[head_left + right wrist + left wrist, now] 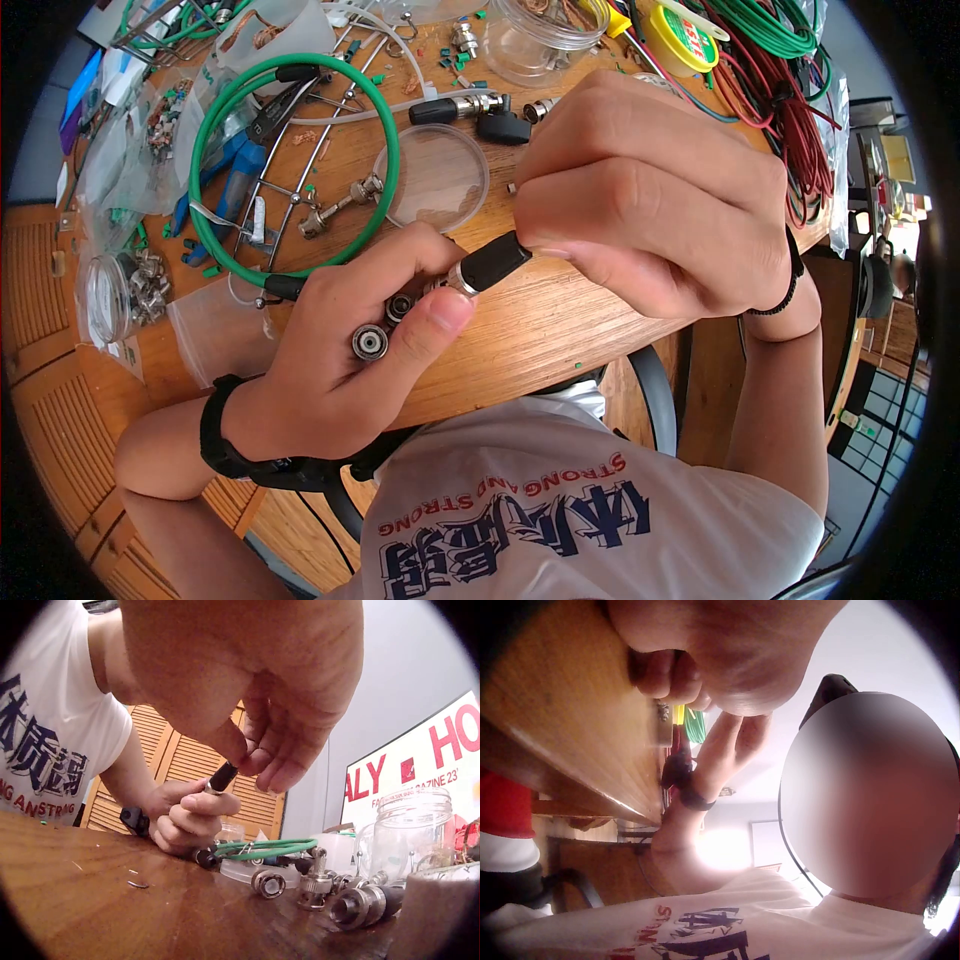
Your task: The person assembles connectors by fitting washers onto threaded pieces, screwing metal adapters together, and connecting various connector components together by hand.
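Observation:
My left hand (pixel 335 335) pinches a BNC connector with a black boot (pixel 496 263) between thumb and index finger, its metal end toward the thumb. Two more metal BNC connectors (pixel 370 342) sit in that same hand, against the palm. The fingers of my right hand (pixel 650 190) are curled, with thumb and index fingertip gripping the free end of the black boot. Seen from the right wrist, the boot (pixel 223 777) stands tilted between both hands, above the wooden table (pixel 97 900). In the left wrist view the connector is hidden behind the left hand (pixel 727 652).
A coiled green cable (pixel 197 165) lies left over a wire rack and blue-handled pliers (pixel 240 175). Behind the hands are a clear round lid (pixel 440 180), loose connectors (pixel 465 108) and a plastic jar (pixel 535 50). Red cables (pixel 800 150) and a yellow tub (pixel 685 40) stand back right.

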`<state>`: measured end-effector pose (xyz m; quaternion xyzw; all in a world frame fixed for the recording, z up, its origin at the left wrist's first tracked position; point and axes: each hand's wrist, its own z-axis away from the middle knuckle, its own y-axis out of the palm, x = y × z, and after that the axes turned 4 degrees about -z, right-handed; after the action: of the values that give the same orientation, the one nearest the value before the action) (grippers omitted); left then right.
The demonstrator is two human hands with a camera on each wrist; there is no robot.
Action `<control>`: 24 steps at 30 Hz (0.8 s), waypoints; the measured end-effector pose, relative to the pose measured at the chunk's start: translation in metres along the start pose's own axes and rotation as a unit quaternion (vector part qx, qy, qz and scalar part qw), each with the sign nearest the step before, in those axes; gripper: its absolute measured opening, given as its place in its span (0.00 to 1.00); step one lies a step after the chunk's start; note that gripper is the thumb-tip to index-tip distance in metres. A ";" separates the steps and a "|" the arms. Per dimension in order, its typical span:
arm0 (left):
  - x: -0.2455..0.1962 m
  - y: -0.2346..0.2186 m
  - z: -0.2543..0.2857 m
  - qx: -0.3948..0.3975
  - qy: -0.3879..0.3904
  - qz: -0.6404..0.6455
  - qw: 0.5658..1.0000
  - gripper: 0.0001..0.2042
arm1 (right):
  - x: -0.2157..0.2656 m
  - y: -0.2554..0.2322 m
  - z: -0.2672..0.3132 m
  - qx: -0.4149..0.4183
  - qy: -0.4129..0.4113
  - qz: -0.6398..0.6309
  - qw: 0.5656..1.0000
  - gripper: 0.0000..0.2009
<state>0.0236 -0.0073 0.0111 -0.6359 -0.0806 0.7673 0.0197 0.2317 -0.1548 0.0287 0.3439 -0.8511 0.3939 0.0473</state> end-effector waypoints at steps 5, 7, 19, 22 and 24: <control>0.001 0.000 0.000 0.001 0.006 -0.013 1.000 0.11 | 0.002 -0.002 0.001 0.003 0.007 0.007 1.000 0.07; -0.002 0.000 0.001 0.003 0.002 -0.001 1.000 0.11 | 0.004 -0.004 0.001 0.017 0.018 0.018 1.000 0.06; -0.003 -0.002 0.001 0.013 -0.014 0.036 0.999 0.11 | 0.008 -0.011 -0.005 0.056 0.071 -0.010 0.996 0.06; -0.003 -0.001 0.001 0.011 -0.019 0.044 0.999 0.11 | 0.008 -0.012 -0.007 0.062 0.066 -0.011 0.996 0.06; -0.003 -0.001 0.001 0.009 -0.016 0.047 0.999 0.11 | 0.008 -0.013 -0.006 0.061 0.070 -0.010 0.996 0.06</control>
<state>0.0232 -0.0067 0.0146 -0.6268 -0.0438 0.7779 -0.0121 0.2323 -0.1604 0.0440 0.3260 -0.8165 0.4680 0.0895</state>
